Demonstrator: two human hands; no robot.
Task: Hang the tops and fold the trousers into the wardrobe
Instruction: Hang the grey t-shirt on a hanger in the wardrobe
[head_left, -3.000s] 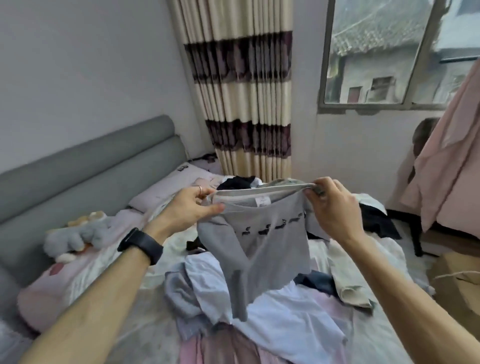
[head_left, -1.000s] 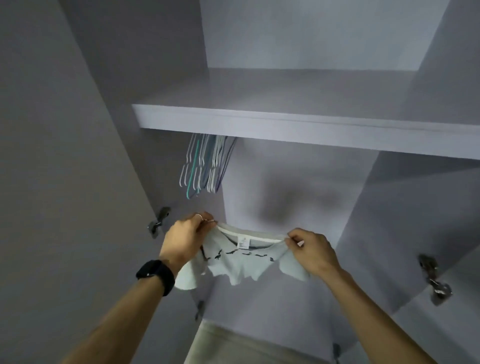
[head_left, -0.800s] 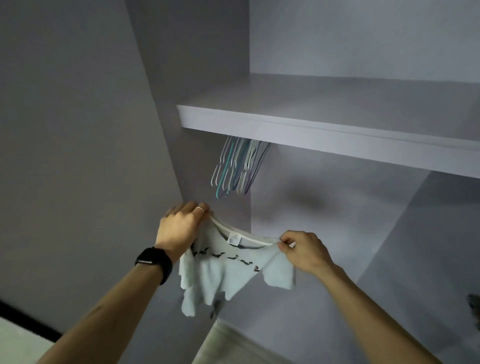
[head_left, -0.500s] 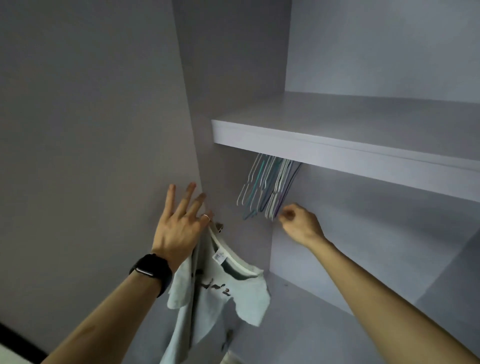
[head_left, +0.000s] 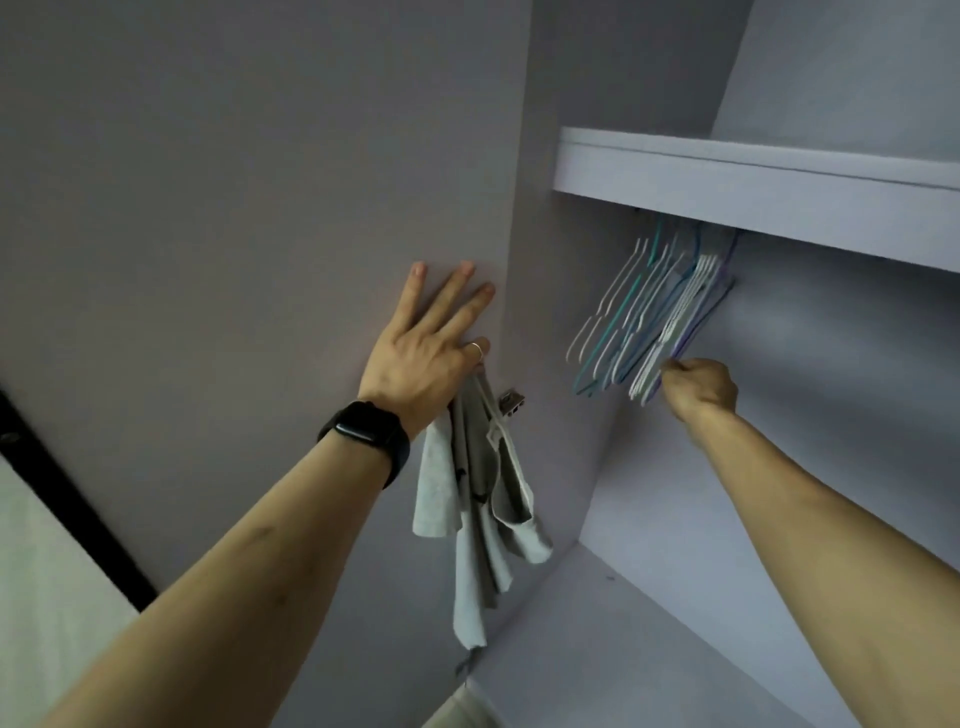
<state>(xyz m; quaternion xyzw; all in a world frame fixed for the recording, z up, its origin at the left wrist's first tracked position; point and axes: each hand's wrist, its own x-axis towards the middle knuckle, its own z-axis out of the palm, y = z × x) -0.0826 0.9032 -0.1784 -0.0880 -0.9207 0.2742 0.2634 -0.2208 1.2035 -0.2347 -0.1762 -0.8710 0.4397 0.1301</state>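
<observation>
A grey top (head_left: 478, 499) with a white collar and dark marks dangles bunched from my left hand (head_left: 426, 353). That hand's long fingers lie straight against the wardrobe door (head_left: 249, 197), while the ringed digit at its lower right edge hooks the top's collar. Several thin hangers (head_left: 654, 317), white, teal and purple, hang in a tight bunch under the wardrobe shelf (head_left: 727, 176). My right hand (head_left: 701, 387) pinches the bottom end of the rightmost hanger in the bunch. The rail is hidden behind the shelf's front edge.
A metal hinge (head_left: 511, 402) sits on the wardrobe's side panel just right of the hanging top. Below the hangers is a pale lower board (head_left: 623, 649). A dark strip (head_left: 78, 499) and a white surface show at the far left.
My left hand has moved up and flattened on the door, and the top now dangles narrow beneath it. My right hand has closed on the end of a hanger. The view has swung left.
</observation>
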